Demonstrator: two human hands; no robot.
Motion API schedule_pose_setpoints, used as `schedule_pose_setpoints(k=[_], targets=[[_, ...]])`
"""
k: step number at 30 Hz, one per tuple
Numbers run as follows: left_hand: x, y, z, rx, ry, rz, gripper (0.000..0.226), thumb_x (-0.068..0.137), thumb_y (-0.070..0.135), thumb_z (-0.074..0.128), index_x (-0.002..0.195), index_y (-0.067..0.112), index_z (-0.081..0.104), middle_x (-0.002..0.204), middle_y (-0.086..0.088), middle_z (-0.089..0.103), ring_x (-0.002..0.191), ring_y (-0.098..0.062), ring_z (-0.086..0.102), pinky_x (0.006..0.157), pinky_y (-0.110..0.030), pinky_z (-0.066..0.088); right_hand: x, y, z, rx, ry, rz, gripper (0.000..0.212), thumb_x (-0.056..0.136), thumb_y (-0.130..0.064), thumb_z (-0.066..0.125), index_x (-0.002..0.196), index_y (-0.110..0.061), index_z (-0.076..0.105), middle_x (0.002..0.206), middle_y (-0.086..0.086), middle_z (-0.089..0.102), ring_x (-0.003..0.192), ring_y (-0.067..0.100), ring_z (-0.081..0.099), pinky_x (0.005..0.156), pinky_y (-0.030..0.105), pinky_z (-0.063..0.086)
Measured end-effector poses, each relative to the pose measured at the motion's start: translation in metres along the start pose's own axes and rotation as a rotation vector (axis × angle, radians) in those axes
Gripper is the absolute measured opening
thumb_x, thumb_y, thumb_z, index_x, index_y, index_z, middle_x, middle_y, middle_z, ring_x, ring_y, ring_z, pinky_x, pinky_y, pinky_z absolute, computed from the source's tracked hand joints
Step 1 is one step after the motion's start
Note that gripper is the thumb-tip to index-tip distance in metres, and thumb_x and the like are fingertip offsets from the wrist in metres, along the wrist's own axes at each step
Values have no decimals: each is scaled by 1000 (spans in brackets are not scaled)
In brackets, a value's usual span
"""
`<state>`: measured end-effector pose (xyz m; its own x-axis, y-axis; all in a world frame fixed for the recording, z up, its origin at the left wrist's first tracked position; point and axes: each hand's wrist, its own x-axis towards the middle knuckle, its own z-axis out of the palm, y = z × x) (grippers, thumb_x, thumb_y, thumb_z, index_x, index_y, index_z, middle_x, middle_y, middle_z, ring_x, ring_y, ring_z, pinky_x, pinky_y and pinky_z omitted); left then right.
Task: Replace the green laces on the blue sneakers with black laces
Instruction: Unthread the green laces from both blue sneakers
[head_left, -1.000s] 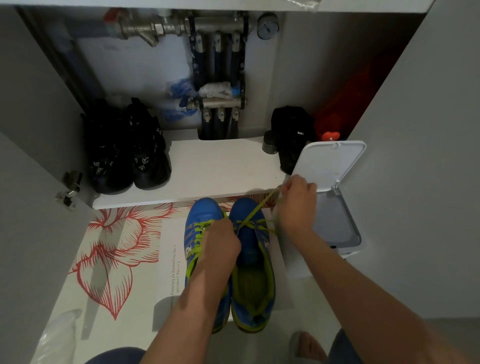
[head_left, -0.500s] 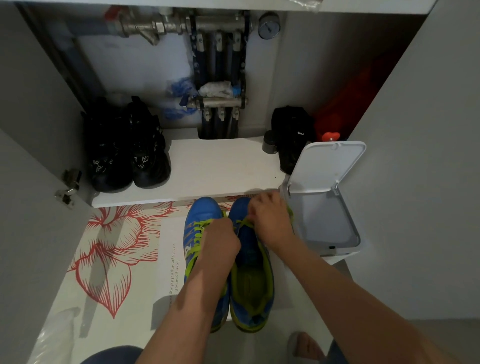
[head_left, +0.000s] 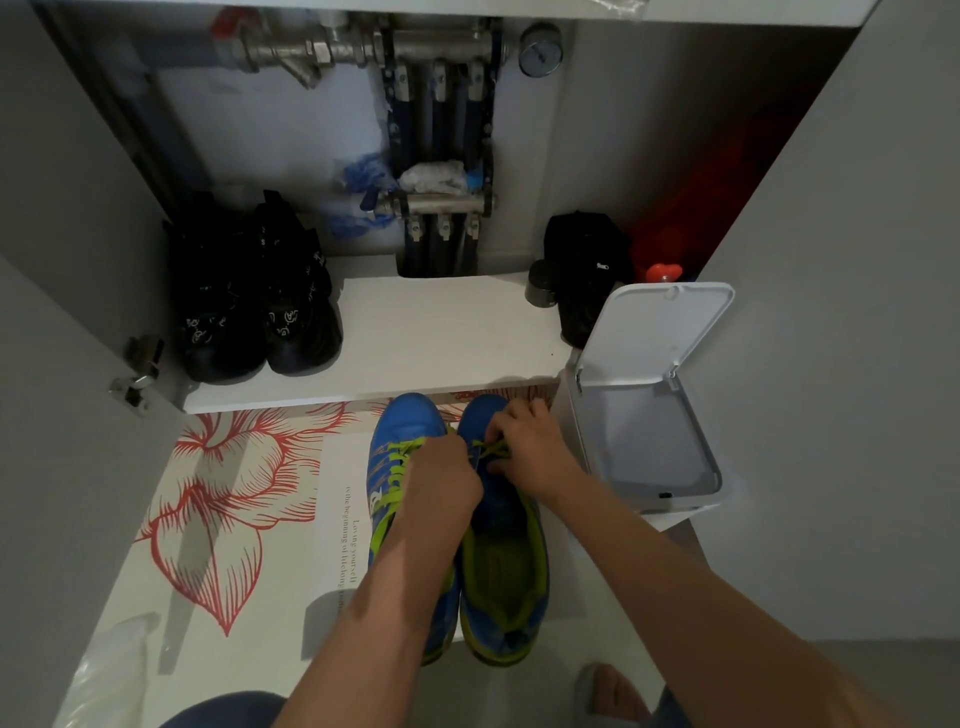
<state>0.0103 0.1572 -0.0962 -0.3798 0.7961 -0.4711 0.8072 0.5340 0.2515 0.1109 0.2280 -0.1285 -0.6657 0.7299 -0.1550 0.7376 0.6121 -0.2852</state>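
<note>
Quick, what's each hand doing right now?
Left hand: curled over the blue sneakers, grip hidden, cannot tell.
Right hand: pinching the green lace.

Black shoes (head_left: 254, 291) stand at the left of a white shelf (head_left: 441, 332), a black bag (head_left: 587, 270) at its right — pipes (head_left: 441, 104) and a round gauge (head_left: 541, 51) behind. A white bin (head_left: 654, 332), lid up, stands near a red-flowered mat (head_left: 218, 499).

Sneakers (head_left: 504, 571) side by side on mat (head_left: 234, 519), near centre. Bin (head_left: 649, 452) just right of them. Shelf (head_left: 441, 332) behind, farther off; boots (head_left: 249, 301) on its left end.
</note>
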Motion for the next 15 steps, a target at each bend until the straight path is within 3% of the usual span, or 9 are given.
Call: schedule_pose_setpoints(k=[4,6,8,11,13,15], targets=[[-1,0,-1,5,-3,-8,25,90,13,57,112,3,58,115,-11,63,106,-20,60,77,-22,46,2,2,-3,-82,112,61,17,91,-24,55,100,-13,62,116,3,54,119,21,35,95,27,28],[-2,0,-1,-3,5,-2,23,90,12,56,111,3,59,114,-12,63,105,-21,61,65,-18,42,2,5,-14,-54,204,128,15,94,-18,49,98,-11,62,109,4,59,113,19,42,90,26,30],[-3,0,-1,-9,11,10,19,91,12,55,107,5,60,114,-12,64,105,-21,61,50,-14,30,1,8,-28,194,445,279,10,93,-13,52,92,-9,61,94,7,58,96,21,50,79,30,40],[-3,0,-2,20,6,14,10,91,11,54,98,7,60,114,-12,64,105,-21,61,50,-16,31,2,8,-43,642,641,458,9,96,-18,49,89,-13,48,80,0,54,72,16,53,58,26,38],[-1,1,-1,32,14,16,8,91,12,54,93,6,60,114,-11,64,105,-20,61,54,-18,34,4,12,-49,873,726,528,9,98,-21,45,92,-14,43,75,-2,55,68,12,53,60,26,39],[0,0,1,26,15,17,16,92,13,54,104,4,60,114,-11,64,105,-20,61,50,-17,31,5,15,-54,1034,675,552,9,97,-20,47,90,-15,43,81,4,58,73,17,57,64,32,47]])
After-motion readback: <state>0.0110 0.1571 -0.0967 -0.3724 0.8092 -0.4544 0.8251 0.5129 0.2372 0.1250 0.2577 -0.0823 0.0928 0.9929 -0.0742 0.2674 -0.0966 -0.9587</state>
